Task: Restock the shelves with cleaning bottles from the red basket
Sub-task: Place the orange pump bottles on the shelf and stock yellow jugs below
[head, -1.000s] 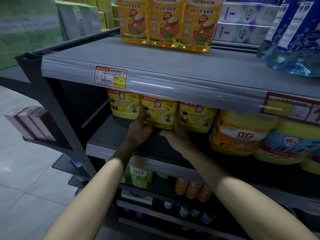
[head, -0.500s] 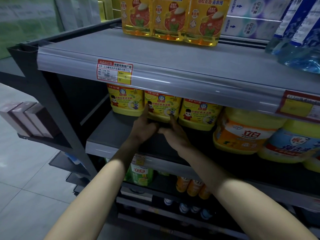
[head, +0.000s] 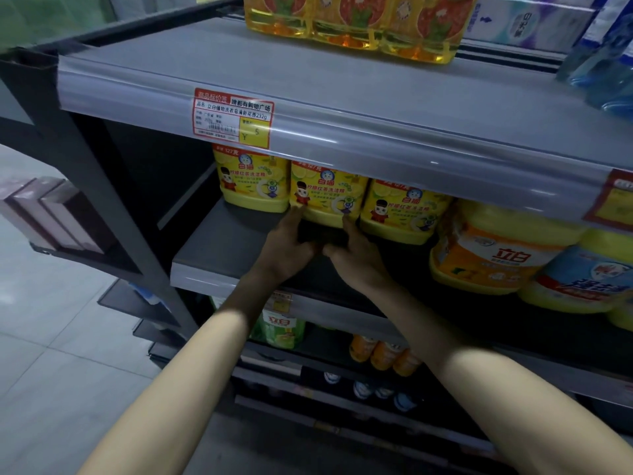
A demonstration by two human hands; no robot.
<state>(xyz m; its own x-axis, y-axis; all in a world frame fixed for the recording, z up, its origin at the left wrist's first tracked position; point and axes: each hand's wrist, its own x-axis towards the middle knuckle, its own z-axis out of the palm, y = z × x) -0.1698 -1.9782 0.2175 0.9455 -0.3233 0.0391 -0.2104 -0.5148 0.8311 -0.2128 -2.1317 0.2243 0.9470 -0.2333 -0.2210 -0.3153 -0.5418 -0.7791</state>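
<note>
Yellow bottle (head: 327,195) on shelf (head: 219,255), left hand (head: 291,250) and right hand (head: 358,260) at its base, both grips spread, fingertips touching it

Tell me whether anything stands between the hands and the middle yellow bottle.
Nothing visible does: the left hand and right hand touch the middle yellow bottle at its base. Its left neighbour and right neighbour only flank it.

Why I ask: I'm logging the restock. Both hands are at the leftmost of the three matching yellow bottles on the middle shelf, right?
Not the leftmost. In the head view the left hand and right hand are at the middle yellow bottle of the three, touching its lower edge on the middle shelf.
</note>
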